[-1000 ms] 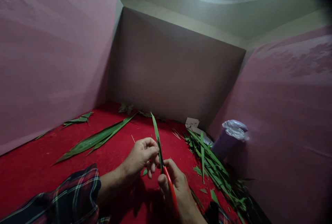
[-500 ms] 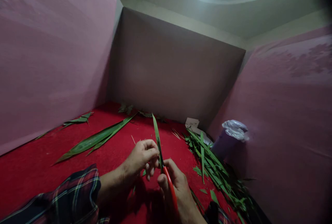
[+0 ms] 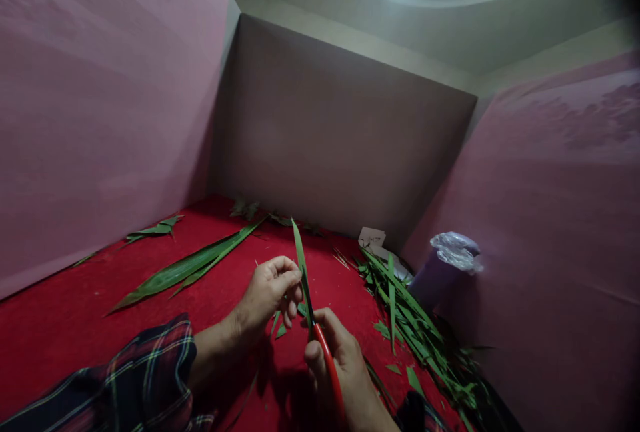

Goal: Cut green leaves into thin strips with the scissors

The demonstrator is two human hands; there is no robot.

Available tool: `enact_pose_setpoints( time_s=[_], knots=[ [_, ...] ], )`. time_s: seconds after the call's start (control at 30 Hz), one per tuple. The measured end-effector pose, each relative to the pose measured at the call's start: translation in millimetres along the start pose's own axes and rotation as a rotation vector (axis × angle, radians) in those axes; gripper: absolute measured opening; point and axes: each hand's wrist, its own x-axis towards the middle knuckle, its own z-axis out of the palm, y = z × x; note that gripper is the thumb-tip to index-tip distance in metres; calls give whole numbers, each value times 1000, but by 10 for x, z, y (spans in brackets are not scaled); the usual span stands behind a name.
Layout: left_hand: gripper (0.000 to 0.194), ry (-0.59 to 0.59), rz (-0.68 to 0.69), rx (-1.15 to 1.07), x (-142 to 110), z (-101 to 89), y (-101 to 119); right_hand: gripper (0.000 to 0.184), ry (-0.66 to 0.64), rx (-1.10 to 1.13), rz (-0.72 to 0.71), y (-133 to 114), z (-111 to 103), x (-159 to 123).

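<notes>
fingers of left hand [image 3: 270, 291] pinching leaf [image 3: 298, 242] | right hand [image 3: 349, 359] wrapped round scissors [image 3: 328, 360] | leaf tilted slightly, lying along the blades [image 3: 311, 311] | risk: blades close to left fingertips could nick skin; thin leaf might bend, sending a cut astray

A purple container [image 3: 431, 284] with clear plastic [image 3: 456, 253] around its top stood near a white card [image 3: 372, 237]. Pink walls [image 3: 100, 105] rose on both sides of the red cloth [image 3: 60, 319].

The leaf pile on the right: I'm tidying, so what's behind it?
Beyond the leaf pile show pale sheets and a purple cylinder topped with crumpled clear plastic. The leaves hide the cylinder's base and whatever lies directly behind them.
</notes>
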Motion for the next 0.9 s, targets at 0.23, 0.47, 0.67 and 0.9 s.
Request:
enact_pose_setpoints(
  time_s=[0.23,0.47,0.67,0.9],
  knots=[
    [15,5,9,0,-6,1,22,56,-28,42,2,4,7,-19],
    [18,8,25,7,-5,4,20,56,-10,25,-14,22,15,-13],
    [18,2,19,14,-12,9,7,56,7,-29,-15,-20,-15,-6],
    [18,-10,-4,23,-28,22,18,53,7,11,-2,20,-10,27]
  ],
)
